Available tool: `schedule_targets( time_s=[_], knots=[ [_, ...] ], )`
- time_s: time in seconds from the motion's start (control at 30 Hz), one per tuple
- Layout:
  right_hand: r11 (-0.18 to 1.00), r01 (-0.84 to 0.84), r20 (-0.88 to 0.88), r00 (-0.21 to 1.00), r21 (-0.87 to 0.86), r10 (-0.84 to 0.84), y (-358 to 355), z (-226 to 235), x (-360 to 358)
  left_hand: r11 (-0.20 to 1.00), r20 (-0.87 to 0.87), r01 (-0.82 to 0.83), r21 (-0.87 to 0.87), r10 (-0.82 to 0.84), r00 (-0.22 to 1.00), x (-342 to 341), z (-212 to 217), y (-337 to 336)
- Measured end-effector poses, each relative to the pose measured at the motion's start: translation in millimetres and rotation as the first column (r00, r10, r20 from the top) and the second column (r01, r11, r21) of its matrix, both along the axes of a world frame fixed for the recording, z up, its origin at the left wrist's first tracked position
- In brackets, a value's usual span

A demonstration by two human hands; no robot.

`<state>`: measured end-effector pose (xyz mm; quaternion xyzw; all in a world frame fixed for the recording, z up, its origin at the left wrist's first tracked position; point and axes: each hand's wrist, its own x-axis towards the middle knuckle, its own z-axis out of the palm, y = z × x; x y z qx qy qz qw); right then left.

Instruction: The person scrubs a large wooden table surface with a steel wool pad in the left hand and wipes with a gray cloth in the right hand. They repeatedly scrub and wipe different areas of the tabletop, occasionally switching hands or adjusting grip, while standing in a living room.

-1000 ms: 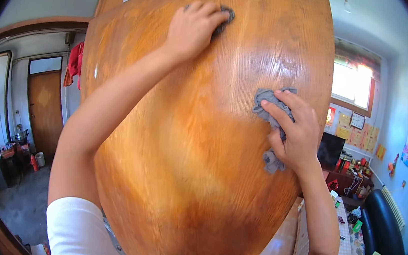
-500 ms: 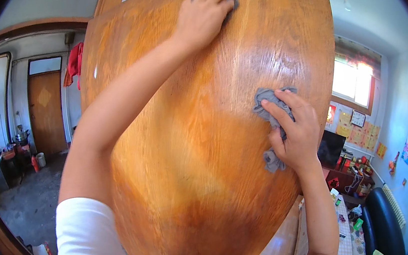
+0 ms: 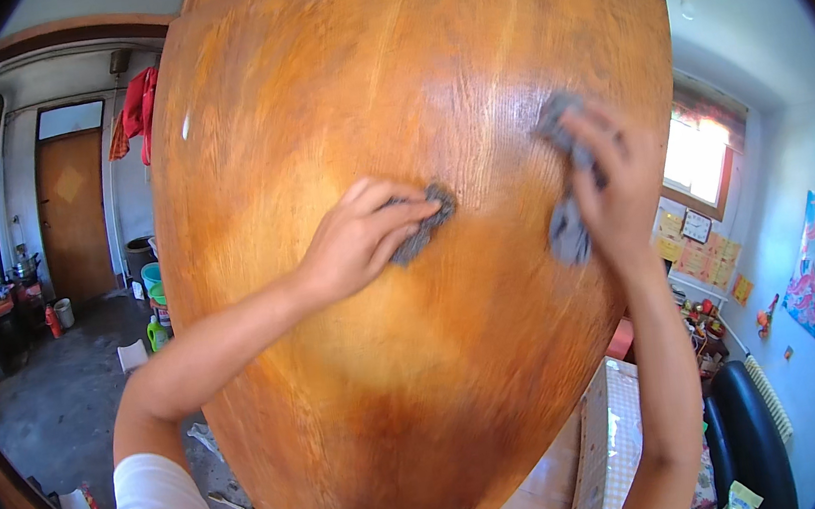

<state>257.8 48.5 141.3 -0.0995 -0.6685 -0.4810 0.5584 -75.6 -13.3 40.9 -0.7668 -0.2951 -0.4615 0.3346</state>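
My left hand pinches a dark rag at mid-panel. Right hand — blurred, slightly higher — grips a grey rag over the wood, near its right edge.

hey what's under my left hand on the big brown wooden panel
Under your bare left hand is a crumpled dark grey cloth, partly showing. The glossy brown wooden panel is visible around it; the rest of the cloth and the wood beneath are covered.
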Motion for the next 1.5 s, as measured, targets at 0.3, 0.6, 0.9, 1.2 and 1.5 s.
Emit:
schedule_targets(
  time_s=[0.3,0.6,0.9,1.2,1.5],
  knots=[
    [1.000,0.005,-0.619,0.785,0.016,0.006,42,190,-24,0.985,0.098,0.030,-0.170,-0.014,0.995,-17,-142,-21],
    [0.994,0.002,0.123,0.992,0.111,-0.016,43,167,-193,0.978,-0.048,-0.166,-0.126,0.161,0.986,-9,-173,-13],
    [0.952,0.296,-0.628,0.726,-0.082,-0.280,33,216,-1,0.992,-0.041,-0.122,-0.035,0.120,0.992,5,-183,-4],
    [1.000,0.011,0.204,0.979,0.016,-0.014,35,153,-295,0.988,-0.021,-0.154,-0.026,0.153,0.988,-1,-190,-5],
    [0.934,0.322,-0.638,0.689,-0.156,-0.344,37,214,-57,0.988,0.014,-0.153,-0.006,0.153,0.988,4,-193,-2]
  ],
)
